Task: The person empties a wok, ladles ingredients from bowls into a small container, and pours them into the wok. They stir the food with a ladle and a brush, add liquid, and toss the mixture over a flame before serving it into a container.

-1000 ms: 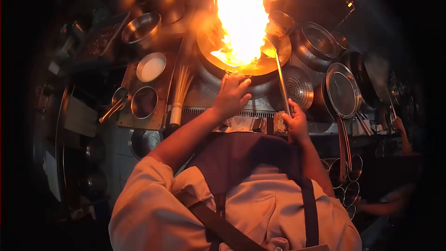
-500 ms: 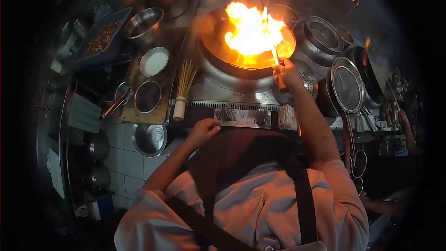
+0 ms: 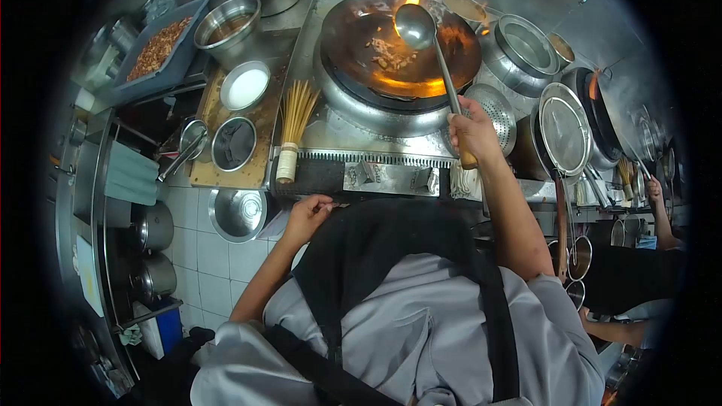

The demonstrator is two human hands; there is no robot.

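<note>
My right hand point(image 3: 474, 131) is closed round the wooden-ended handle of a metal ladle point(image 3: 415, 26), whose bowl hangs over the far part of a dark wok point(image 3: 350, 53). Small pieces of food point(image 3: 391, 54) lie in the wok, with orange flame glow along its near and right inner sides. A small flame rises behind the ladle bowl. Near the stove's front edge, left of the black apron, my left hand point(image 3: 310, 216) has its fingers curled together; whether they pinch anything is too small to tell.
A bamboo brush point(image 3: 296, 129), a bowl of white contents point(image 3: 246, 86) and a dark-filled bowl point(image 3: 234, 144) stand left of the wok. Right are a perforated skimmer point(image 3: 492, 120), strainer point(image 3: 564, 129) and stacked pots point(image 3: 519, 53). A co-worker's hand point(image 3: 654, 189) holds a handle far right.
The large flame over the wok has shrunk, showing the food and ladle bowl. My right hand has moved slightly nearer and right; my left hand has shifted slightly left.
</note>
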